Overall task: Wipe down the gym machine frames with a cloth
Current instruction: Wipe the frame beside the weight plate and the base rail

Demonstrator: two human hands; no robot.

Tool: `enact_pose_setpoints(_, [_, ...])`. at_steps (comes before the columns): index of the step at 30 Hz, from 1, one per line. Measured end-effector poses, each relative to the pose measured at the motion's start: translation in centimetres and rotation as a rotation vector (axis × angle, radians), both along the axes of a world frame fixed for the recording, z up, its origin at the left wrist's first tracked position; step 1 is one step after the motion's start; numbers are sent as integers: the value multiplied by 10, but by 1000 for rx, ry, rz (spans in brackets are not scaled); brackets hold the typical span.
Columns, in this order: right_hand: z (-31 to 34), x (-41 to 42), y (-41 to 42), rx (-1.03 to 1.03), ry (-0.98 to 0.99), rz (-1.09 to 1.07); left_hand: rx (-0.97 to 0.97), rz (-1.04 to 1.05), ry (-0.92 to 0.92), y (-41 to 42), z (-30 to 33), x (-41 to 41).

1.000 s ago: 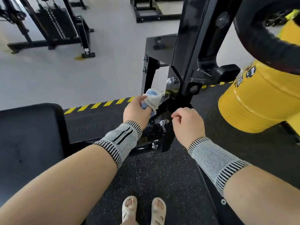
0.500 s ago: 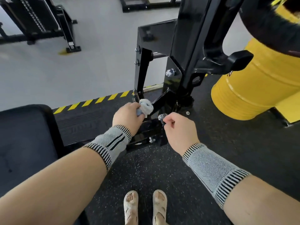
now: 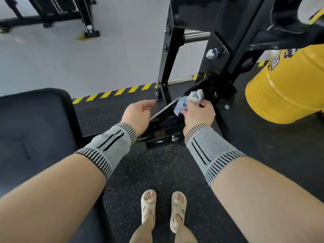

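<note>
**Cloth held at the frame's foot**

Our right hand [image 3: 199, 112] grips the crumpled blue-and-white cloth [image 3: 190, 100], pressing it against the slanted brace low on the glossy black steel machine frame [image 3: 217, 55]. Our left hand [image 3: 138, 114] hangs loose-fingered just left of that brace, holding nothing. A yellow ribbed metal drum [image 3: 284, 92] stands right of the frame, a black padded seat [image 3: 33, 123] to its left.

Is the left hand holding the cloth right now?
No, the left hand is open and holds nothing, while the right hand grips the blue and white cloth against the black frame.
</note>
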State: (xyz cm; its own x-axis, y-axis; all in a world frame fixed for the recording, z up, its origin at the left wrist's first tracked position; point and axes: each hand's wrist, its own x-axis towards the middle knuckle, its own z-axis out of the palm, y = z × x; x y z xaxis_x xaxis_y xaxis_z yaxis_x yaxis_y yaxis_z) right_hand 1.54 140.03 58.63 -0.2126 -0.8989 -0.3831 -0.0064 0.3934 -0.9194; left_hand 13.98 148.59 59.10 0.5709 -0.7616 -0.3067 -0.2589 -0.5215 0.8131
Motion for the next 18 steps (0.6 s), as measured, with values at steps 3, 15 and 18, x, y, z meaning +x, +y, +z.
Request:
enact_pose_setpoints(3, [-24, 26, 9, 91, -9, 90, 31, 60, 7, 14, -11, 19])
enact_pose_setpoints(15, [-52, 51, 40, 79, 11, 148, 110, 76, 110, 34, -44, 34])
enact_pose_setpoints(18, [-69, 66, 58, 272, 66, 373, 120, 32, 91, 31, -43, 31])
